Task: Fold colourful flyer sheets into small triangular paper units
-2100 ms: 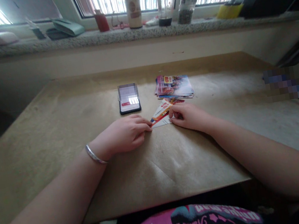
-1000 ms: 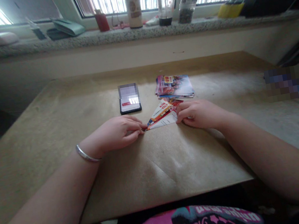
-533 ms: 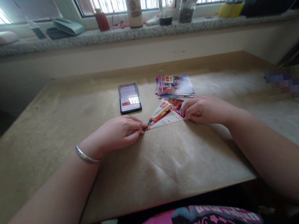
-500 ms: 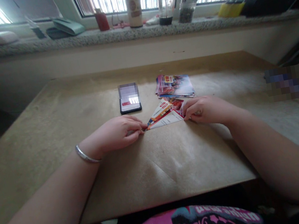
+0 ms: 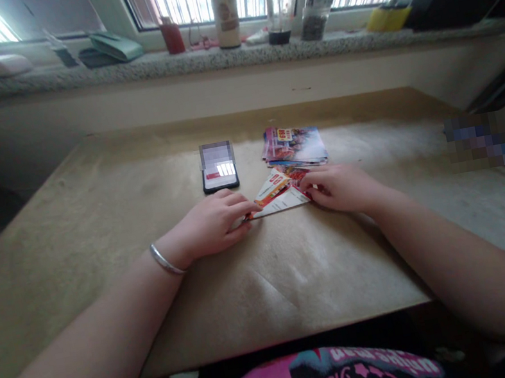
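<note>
A printed paper flyer point(image 5: 279, 200), folded to a point on its left side, lies on the table between my hands. My left hand point(image 5: 219, 219), with a silver bangle at the wrist, pinches the pointed left end between thumb and fingers. At the flyer's wider right end, my right hand point(image 5: 341, 188) has its fingers closed on the edge, hiding part of it. Just beyond the flyer rests a stack of colourful flyers point(image 5: 296, 144). A phone point(image 5: 218, 167) with a lit screen lies past my left hand.
The table point(image 5: 233, 303) has a pale, creased covering. A blurred-out item point(image 5: 491, 140) lies at the right. Along the granite windowsill point(image 5: 191, 61) stand a red container point(image 5: 171, 36), a tall canister point(image 5: 226, 11), clear bottles point(image 5: 282, 8) and a yellow object point(image 5: 389, 19).
My left hand has shifted right along the flyer, its fingers now covering more of the pointed end. My right hand has moved slightly left over the right edge.
</note>
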Available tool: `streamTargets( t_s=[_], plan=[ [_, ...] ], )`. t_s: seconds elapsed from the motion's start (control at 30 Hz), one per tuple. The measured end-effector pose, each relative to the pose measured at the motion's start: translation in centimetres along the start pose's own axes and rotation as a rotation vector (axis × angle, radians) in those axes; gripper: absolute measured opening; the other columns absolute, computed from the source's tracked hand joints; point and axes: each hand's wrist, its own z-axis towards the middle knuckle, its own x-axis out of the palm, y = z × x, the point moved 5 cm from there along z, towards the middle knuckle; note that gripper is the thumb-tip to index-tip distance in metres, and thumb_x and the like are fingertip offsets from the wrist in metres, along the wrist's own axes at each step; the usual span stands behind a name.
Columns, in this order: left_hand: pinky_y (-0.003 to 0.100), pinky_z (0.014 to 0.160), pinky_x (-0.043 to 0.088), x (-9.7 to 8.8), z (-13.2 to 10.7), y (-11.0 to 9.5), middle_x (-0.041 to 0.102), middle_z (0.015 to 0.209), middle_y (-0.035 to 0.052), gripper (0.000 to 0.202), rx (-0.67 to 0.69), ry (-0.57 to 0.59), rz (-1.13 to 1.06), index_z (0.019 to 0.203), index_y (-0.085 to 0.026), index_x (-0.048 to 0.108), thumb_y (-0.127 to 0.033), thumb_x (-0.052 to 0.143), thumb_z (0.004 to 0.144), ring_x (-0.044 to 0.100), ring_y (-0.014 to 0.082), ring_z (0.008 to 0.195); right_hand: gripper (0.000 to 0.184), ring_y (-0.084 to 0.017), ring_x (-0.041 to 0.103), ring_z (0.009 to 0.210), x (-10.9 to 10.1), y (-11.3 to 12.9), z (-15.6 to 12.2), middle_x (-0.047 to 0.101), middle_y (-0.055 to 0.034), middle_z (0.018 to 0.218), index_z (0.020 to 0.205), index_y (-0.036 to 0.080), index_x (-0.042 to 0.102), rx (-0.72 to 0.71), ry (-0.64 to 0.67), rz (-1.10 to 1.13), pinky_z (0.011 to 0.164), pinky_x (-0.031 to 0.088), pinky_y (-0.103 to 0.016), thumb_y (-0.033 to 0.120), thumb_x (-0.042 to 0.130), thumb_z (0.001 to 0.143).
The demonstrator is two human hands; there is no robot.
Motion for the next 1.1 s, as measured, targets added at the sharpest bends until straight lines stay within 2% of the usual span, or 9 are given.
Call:
streamTargets(
  t_s=[0.03,0.13,0.43,0.7,0.87,0.97,1.1],
  plan=[
    [0.034,0.088,0.046,0.2,0.1,-0.1,0.062,0.109,0.0079,0.034,0.003,-0.006,0.022,0.123,-0.023,0.059,-0.031,0.048,0.092,0.055,0.0205,0.098,0.023,-0.021,0.063,0.087,0.1,0.5,0.1,0.069,-0.007,0.104,0.098,0.022,0.069,-0.023,-0.014,0.011,0.072,0.044,-0.03,0.024,0.05,0.085],
    [0.036,0.09,0.046,0.6,0.3,-0.3,0.061,0.11,0.0082,0.03,0.012,0.007,0.062,0.117,-0.023,0.064,-0.033,0.047,0.093,0.054,0.0223,0.1,0.021,-0.021,0.062,0.093,0.5,1.3,0.3,0.067,-0.0075,0.106,0.097,0.023,0.07,-0.064,-0.002,0.056,0.078,0.045,-0.031,0.026,0.053,0.085],
    [0.031,0.09,0.048,-0.5,-0.3,0.0,0.066,0.107,0.0067,0.026,0.006,0.074,-0.068,0.097,-0.018,0.069,-0.025,0.044,0.093,0.059,0.0179,0.099,0.019,-0.018,0.061,0.088,1.2,0.2,0.3,0.065,-0.0072,0.102,0.093,0.022,0.07,-0.045,0.025,0.165,0.077,0.046,-0.029,0.023,0.054,0.084],
    [0.03,0.092,0.048,-1.2,-0.5,0.1,0.07,0.107,0.0048,0.027,-0.01,0.088,-0.137,0.1,-0.019,0.07,-0.023,0.045,0.091,0.061,0.0176,0.101,0.019,-0.018,0.061,0.086,1.2,0.1,0.3,0.064,-0.0069,0.1,0.092,0.021,0.069,-0.014,0.046,0.128,0.074,0.047,-0.029,0.028,0.052,0.086],
    [0.03,0.092,0.047,-1.1,-0.6,0.6,0.069,0.105,0.0059,0.026,-0.012,0.065,-0.197,0.1,-0.018,0.069,-0.022,0.045,0.09,0.061,0.017,0.099,0.029,-0.024,0.062,0.097,1.0,-0.1,0.1,0.064,-0.0086,0.112,0.104,0.021,0.067,0.056,0.048,0.049,0.083,0.049,-0.035,0.039,0.057,0.083],
    [0.029,0.089,0.048,-0.8,-0.6,0.7,0.068,0.101,0.0066,0.025,-0.007,0.046,-0.202,0.092,-0.017,0.068,-0.022,0.044,0.09,0.061,0.0167,0.095,0.038,-0.027,0.061,0.101,0.9,0.0,0.1,0.062,-0.0095,0.117,0.111,0.022,0.067,0.07,0.061,0.026,0.085,0.05,-0.038,0.046,0.061,0.081],
    [0.027,0.083,0.049,-0.7,-0.4,0.7,0.067,0.092,0.0065,0.023,-0.006,0.002,-0.182,0.089,-0.017,0.067,-0.023,0.045,0.09,0.06,0.0161,0.089,0.043,-0.028,0.061,0.105,1.0,0.0,0.2,0.062,-0.0099,0.12,0.117,0.022,0.066,0.096,0.039,0.032,0.09,0.05,-0.04,0.046,0.059,0.083]
  ],
)
